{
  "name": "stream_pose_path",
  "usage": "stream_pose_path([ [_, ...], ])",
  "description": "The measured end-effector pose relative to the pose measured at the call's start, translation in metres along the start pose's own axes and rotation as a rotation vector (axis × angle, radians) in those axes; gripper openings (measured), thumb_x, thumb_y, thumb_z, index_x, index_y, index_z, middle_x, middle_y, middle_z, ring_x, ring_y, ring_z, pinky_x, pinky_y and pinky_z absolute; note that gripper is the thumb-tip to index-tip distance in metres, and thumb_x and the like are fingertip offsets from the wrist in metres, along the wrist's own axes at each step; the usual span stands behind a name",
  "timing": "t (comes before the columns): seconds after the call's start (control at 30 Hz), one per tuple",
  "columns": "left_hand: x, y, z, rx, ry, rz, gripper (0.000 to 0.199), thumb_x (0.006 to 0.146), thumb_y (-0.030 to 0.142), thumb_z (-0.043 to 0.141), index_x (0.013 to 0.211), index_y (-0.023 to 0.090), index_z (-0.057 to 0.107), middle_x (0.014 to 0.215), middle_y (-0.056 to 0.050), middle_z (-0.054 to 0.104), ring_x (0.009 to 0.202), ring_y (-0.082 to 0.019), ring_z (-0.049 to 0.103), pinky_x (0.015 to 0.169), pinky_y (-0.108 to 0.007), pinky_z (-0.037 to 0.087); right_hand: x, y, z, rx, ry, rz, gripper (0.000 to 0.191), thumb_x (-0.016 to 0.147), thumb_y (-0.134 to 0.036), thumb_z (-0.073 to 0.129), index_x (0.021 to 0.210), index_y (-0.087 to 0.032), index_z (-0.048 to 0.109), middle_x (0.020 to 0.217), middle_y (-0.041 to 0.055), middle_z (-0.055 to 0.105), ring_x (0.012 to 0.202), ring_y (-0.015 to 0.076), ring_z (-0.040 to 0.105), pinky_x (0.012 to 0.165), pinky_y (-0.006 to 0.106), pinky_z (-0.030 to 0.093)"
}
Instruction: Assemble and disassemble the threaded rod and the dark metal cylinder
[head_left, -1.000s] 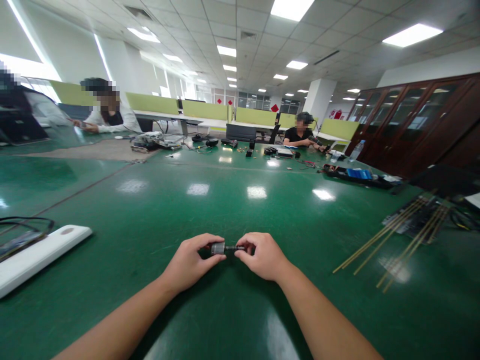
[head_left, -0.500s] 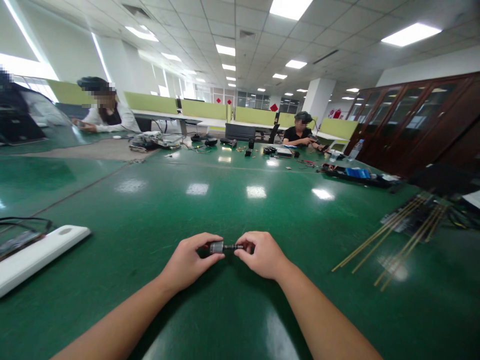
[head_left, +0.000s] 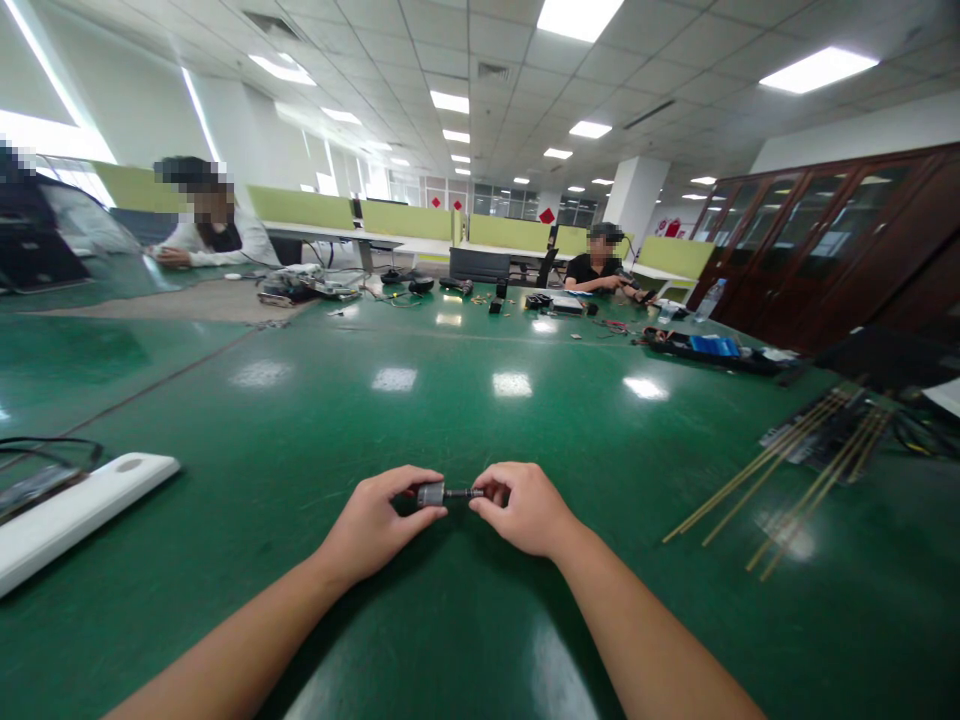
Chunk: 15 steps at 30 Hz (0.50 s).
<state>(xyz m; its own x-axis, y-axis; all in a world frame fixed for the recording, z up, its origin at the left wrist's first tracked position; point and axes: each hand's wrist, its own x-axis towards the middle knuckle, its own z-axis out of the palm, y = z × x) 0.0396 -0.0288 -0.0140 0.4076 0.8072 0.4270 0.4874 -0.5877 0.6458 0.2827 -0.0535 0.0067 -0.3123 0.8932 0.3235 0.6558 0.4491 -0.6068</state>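
Observation:
What looks like a small electric motor (head_left: 431, 495), a silver cylinder with a thin dark shaft (head_left: 459, 493), lies level between my hands just above the green table. My left hand (head_left: 382, 518) grips the cylinder between thumb and fingers, with a bit of red showing behind it. At the shaft's far end, my right hand (head_left: 525, 510) pinches the tip with thumb and forefinger. Its other fingers are curled and partly hidden.
On the left lies a long white bar (head_left: 90, 515) beside a device with black cables. Several thin brass-coloured rods (head_left: 772, 465) stretch across the right side. Electronic parts and a black tray (head_left: 712, 350) sit farther back. Co-workers sit across the table (head_left: 450, 430).
The motor and my left hand have shifted very slightly left. My grip on both ends stays the same.

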Motion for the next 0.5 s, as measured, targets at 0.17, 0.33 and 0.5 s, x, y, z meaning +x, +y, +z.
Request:
stream_pose_path([
  [0.17, 0.0004, -0.0018, 0.0004, 0.014, 0.017, 0.015, 0.031, 0.081, 0.037, 0.073, 0.109, 0.026, 0.068, 0.103, -0.003, 0.071, 0.094, -0.022, 0.066, 0.086, -0.035, 0.054, 0.0006, 0.0011, -0.0003, -0.005, -0.004, 0.01, 0.01, 0.081, -0.025, 0.07, 0.09, -0.02, 0.071, 0.075, 0.0007, 0.066, 0.064, 0.0128, 0.056, 0.062, 0.025, 0.043],
  [0.33, 0.0005, -0.0028, 0.0002, 0.018, 0.005, 0.0, 0.031, 0.081, 0.037, 0.074, 0.11, 0.027, 0.068, 0.105, -0.003, 0.071, 0.096, -0.021, 0.066, 0.089, -0.035, 0.053, 0.0005, 0.0028, -0.0007, 0.008, 0.001, 0.008, 0.01, 0.082, -0.026, 0.07, 0.089, -0.02, 0.071, 0.075, 0.0004, 0.065, 0.064, 0.0125, 0.056, 0.062, 0.025, 0.043],
  [0.5, 0.0005, -0.0035, 0.0004, 0.008, 0.01, -0.001, 0.032, 0.08, 0.038, 0.074, 0.11, 0.027, 0.067, 0.104, -0.003, 0.071, 0.095, -0.021, 0.066, 0.088, -0.035, 0.053, 0.0004, 0.0044, -0.0011, 0.013, -0.002, 0.022, 0.01, 0.081, -0.026, 0.07, 0.09, -0.02, 0.071, 0.075, 0.0005, 0.065, 0.063, 0.0122, 0.057, 0.061, 0.024, 0.043],
])
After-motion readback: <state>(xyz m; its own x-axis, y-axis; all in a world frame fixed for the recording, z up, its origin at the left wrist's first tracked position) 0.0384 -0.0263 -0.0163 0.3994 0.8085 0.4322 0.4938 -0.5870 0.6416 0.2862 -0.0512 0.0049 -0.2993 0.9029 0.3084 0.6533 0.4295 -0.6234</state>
